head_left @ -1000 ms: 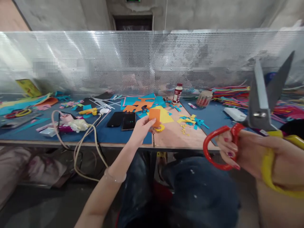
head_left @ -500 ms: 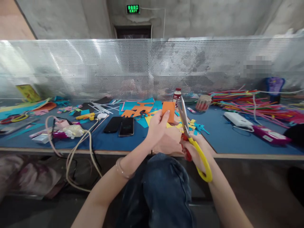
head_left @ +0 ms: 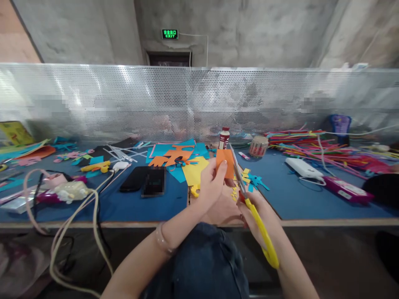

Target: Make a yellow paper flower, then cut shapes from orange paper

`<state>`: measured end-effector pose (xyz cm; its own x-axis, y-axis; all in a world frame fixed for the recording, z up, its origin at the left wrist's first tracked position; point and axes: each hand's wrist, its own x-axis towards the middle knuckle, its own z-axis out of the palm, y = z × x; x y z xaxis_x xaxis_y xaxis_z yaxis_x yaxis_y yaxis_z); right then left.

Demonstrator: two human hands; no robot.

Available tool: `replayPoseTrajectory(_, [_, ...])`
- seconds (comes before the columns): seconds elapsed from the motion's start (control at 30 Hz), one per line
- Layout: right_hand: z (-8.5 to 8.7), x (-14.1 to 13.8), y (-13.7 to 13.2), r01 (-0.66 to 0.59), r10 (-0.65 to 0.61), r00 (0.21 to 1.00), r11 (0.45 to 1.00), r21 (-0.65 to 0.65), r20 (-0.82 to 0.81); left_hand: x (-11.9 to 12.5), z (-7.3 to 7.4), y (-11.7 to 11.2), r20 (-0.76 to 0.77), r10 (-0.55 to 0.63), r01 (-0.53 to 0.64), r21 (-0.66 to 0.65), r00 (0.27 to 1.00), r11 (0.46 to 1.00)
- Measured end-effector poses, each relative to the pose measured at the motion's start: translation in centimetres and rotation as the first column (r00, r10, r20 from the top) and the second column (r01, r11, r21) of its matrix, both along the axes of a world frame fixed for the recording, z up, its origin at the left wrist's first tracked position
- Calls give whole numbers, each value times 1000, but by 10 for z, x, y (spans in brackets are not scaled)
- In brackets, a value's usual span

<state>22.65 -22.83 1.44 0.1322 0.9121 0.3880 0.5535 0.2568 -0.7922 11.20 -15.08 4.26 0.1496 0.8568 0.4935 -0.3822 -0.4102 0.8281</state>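
My left hand (head_left: 212,179) pinches an orange piece of paper (head_left: 225,162) upright, thumb across its front. In my right hand (head_left: 257,211) is a pair of scissors (head_left: 262,236) with yellow and red handles. Their blades point up and lie along the right edge of the orange paper; whether they touch it I cannot tell. Beneath the hands is a pale board (head_left: 218,211). Behind the left hand lies a yellow sheet (head_left: 193,171). Small blue cutouts (head_left: 258,181) and yellow scraps lie to the right of the paper.
Two dark phones (head_left: 134,178) lie left of the hands. A yellow glue gun (head_left: 96,167) and looping cables (head_left: 93,216) are farther left. A bottle (head_left: 224,138) stands behind the paper, with a round container (head_left: 258,146) beside it. Colourful pipe cleaners (head_left: 308,145) pile up at right.
The scissors have come left against the right side of the orange paper, and their blades look closer together. My view has tilted up and turned slightly right.
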Motion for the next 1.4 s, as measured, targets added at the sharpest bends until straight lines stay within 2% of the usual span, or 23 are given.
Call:
replayPoseTrajectory(0.13, [-2, 8, 12, 30, -30, 999, 999, 19, 41, 1, 13, 7, -36, -8, 11, 75, 999, 997])
replayPoseTrajectory(0.3, [-5, 16, 34, 68, -68, 996, 998, 2, 64, 0, 27, 30, -97, -38, 55, 181, 995, 982])
replayPoseTrajectory(0.47, [-9, 17, 48, 67, -67, 997, 998, 12, 32, 2, 14, 49, -121, -68, 90, 195, 990, 977])
replayPoseTrajectory(0.6, [-13, 17, 50, 41, -44, 997, 997, -61, -55, 1, 4, 56, -64, -85, 94, 173, 994, 980])
replayPoseTrajectory(0.73, [-8, 15, 43, 21, -36, 992, 992, -126, -120, -2, 5, 56, -39, -84, 89, 172, 996, 981])
replayPoseTrajectory(0.93, [3, 11, 30, 34, -37, 998, 998, -61, -60, 0, 7, 50, -8, -97, 97, 148, 995, 984])
replayPoseTrajectory(1.1, [-3, 7, 30, 22, -31, 994, 996, -84, -102, 2, 5, 47, -9, -92, 93, 157, 996, 983])
replayPoseTrajectory(1.23, [-10, 5, 33, 18, -20, 998, 999, -27, -62, 3, 5, 42, -8, -80, 80, 151, 997, 985])
replayPoseTrajectory(1.4, [-9, 1, 30, 30, -30, 999, 999, 16, -35, 3, 5, 37, -14, -60, 61, 167, 998, 984])
